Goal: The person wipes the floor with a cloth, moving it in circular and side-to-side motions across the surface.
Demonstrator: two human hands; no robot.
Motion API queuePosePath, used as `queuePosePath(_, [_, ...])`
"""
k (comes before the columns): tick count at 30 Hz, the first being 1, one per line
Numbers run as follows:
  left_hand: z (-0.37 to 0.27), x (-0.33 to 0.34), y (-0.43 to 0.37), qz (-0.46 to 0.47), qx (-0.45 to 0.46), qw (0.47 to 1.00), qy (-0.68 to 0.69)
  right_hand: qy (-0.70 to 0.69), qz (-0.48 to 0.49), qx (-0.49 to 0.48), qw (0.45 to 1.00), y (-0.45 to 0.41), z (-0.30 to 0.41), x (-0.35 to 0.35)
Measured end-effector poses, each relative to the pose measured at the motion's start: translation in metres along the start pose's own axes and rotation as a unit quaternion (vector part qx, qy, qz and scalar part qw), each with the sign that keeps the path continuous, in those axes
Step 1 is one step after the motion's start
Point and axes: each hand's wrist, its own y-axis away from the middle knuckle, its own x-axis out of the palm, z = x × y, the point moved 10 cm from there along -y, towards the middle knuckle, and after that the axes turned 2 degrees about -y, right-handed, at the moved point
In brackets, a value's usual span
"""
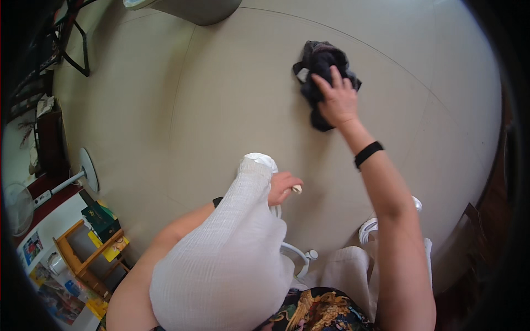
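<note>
My right hand (339, 101), with a black wristband above it, lies with fingers spread on top of a bunched dark cloth (321, 62). A small white patch shows at the cloth's left side, and its underside is hidden. Beside my raised leg in white crinkled trousers (223, 248), my left hand (283, 188) has its fingers curled around a small cream-coloured object (297, 189). Most of that object is hidden in the hand. A white shoe (261, 159) shows just past the trouser cuff.
Pale tiles cover the floor (215, 103). A grey bin (198, 10) stands at the top. On the left are a black metal frame (85, 53), a standing fan (87, 169) and a wooden rack (78, 256) with boxes. A white caster leg (304, 258) is below me.
</note>
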Motion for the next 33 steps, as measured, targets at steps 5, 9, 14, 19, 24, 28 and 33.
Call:
queuePosePath(5, [0.002,-0.013,0.001,0.003,-0.035,0.999,0.021,0.112,0.030,0.184,0.976,-0.052,-0.157,-0.050])
queuePosePath(9, [0.008,-0.020,0.004,-0.022,-0.043,0.996,0.080,0.044,-0.077,0.260,0.961,-0.063,-0.201,-0.120])
queuePosePath(14, [0.009,-0.015,-0.003,0.013,-0.045,0.995,0.089,-0.103,-0.158,-0.071,0.979,-0.037,-0.018,-0.143])
queuePosePath(19, [0.013,-0.020,0.008,-0.015,-0.044,0.998,0.043,-0.045,0.047,-0.173,0.983,0.010,0.147,0.003])
queuePosePath(24, [0.012,-0.016,0.006,0.005,-0.029,0.998,0.056,-0.034,0.052,-0.191,0.980,-0.022,0.102,0.028])
queuePosePath(28, [0.011,-0.023,0.007,0.003,-0.065,0.996,0.069,-0.009,-0.009,-0.091,0.996,-0.073,-0.008,-0.011])
queuePosePath(33, [0.013,-0.020,0.000,-0.045,-0.029,0.993,0.102,0.174,0.101,0.139,0.970,-0.087,-0.191,-0.058])
